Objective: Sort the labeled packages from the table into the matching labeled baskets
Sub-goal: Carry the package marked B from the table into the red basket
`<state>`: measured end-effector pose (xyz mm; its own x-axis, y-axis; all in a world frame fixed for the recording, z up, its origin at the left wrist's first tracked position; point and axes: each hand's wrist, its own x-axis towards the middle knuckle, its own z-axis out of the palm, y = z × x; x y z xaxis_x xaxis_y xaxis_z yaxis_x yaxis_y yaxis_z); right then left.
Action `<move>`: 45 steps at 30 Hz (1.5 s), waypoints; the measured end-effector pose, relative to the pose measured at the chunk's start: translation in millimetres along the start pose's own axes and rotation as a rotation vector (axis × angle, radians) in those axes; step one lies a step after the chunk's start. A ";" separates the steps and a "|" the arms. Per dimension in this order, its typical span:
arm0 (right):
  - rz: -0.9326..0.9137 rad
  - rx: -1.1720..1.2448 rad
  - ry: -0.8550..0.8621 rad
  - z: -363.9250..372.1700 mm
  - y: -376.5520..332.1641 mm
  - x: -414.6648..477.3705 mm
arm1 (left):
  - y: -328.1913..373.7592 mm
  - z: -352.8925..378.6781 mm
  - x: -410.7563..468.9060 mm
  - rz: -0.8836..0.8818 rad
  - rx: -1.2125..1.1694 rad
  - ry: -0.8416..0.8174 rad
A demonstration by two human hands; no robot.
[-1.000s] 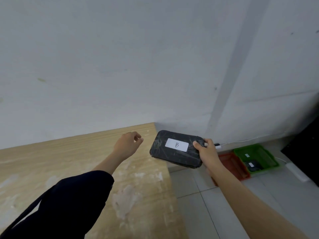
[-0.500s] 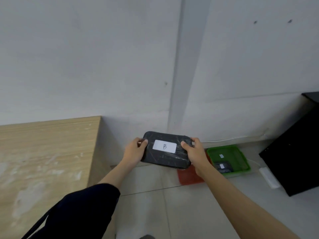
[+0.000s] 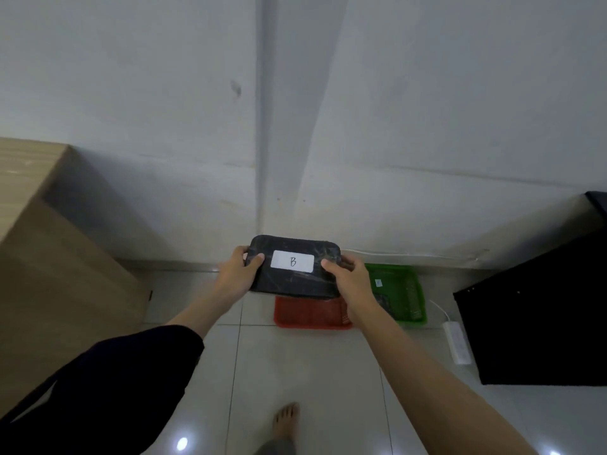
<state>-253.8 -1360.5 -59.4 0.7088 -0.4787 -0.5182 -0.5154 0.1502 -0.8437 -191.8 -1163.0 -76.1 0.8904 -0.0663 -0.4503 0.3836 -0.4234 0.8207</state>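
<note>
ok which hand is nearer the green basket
Right. The right hand grips the package's end beside the green basket; the left hand holds the far end.

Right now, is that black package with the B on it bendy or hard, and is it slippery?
The black package looks fairly stiff: it stays flat held only at its ends by the left hand and right hand. Its shiny wrap may be a bit slippery.

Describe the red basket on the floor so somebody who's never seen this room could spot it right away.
Look where the tiled floor meets the grey wall, between the wooden table and a black cabinet. Two shallow plastic baskets sit there side by side. The red basket is the left one, partly hidden behind the held black package; its neighbour is the green basket.
</note>
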 end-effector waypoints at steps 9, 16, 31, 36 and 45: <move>0.068 -0.125 0.004 -52.5 70.7 94.8 | -28.5 108.7 41.2 -0.101 0.018 -0.066; 0.078 -0.157 -0.004 -62.3 197.0 216.7 | -138.2 206.9 137.4 -0.125 0.117 -0.050; 0.059 -0.075 -0.004 -41.2 452.6 419.1 | -384.7 356.8 315.8 -0.031 0.211 -0.063; 0.063 -0.015 0.009 -41.6 482.2 441.5 | -408.8 372.2 324.1 0.257 0.471 0.082; 0.014 -0.012 -0.032 -23.7 493.2 475.8 | -434.4 346.9 362.1 0.374 0.750 0.440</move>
<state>-182.2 -1534.7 -718.7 0.7163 -0.4486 -0.5345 -0.5313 0.1460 -0.8345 -121.1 -1316.4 -717.6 0.9949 -0.0334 0.0950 -0.0668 -0.9244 0.3756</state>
